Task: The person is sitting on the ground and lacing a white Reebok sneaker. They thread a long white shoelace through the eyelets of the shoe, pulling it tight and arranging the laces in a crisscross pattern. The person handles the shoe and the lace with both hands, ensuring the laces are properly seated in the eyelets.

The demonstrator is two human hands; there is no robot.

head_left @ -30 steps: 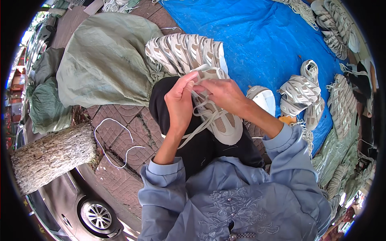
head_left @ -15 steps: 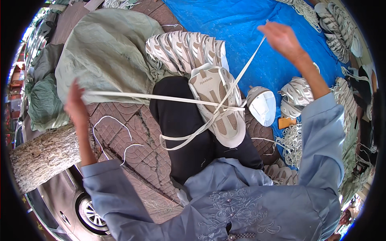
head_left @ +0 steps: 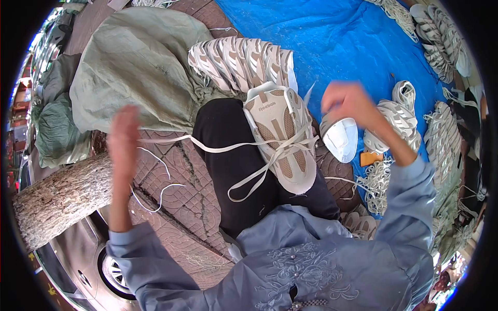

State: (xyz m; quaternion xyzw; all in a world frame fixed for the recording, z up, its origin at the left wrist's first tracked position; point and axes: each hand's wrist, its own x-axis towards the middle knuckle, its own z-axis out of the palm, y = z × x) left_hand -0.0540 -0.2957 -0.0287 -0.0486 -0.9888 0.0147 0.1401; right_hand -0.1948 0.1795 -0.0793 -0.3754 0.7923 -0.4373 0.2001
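A beige and white shoe upper (head_left: 275, 124) lies across my black-trousered knees, its toe toward me. Cream shoelace (head_left: 282, 150) crosses over its front, with one loop hanging over my left thigh. From the upper, a slack length of lace (head_left: 218, 149) runs left to my left hand (head_left: 124, 137), which is blurred but closed at its end. My right hand (head_left: 350, 101) is above the blue sheet, fingers bent and smeared by motion. Close to its left, a blurred lace end (head_left: 309, 94) stands up, apart from the fingers.
A row of nested uppers (head_left: 241, 62) lies beyond my knees, beside a grey-green cloth sack (head_left: 135, 67). On the blue sheet (head_left: 311, 41) are a single upper (head_left: 340, 140), more uppers (head_left: 391, 124), an orange block (head_left: 371, 158) and a lace pile (head_left: 378, 186). A log (head_left: 62, 202) lies left.
Both hands have come inward, the right one also lower and nearer me. The left lace has gone from taut to slack. The right lace no longer stretches up to my right hand.
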